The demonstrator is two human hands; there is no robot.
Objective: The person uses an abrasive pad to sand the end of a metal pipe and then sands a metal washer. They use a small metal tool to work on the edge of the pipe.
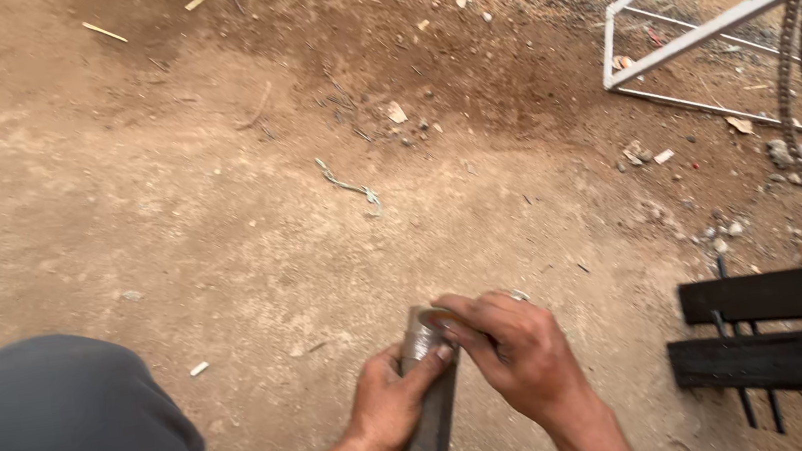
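Over bare dirt, two hands, left hand point(388, 404) and right hand point(521, 353), grip one metal pipe point(431, 424).

Both hands, left hand point(388, 405) and right hand point(521, 348), sat on the pipe point(431, 424) end. Knee point(58, 436) was off left, slats point(786, 333) right, frame point(700, 20) way behind.

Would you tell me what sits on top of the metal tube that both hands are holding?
A small round ring-like piece lies on the metal tube at its top end. The right hand covers part of it, and the left hand grips the tube beside it.
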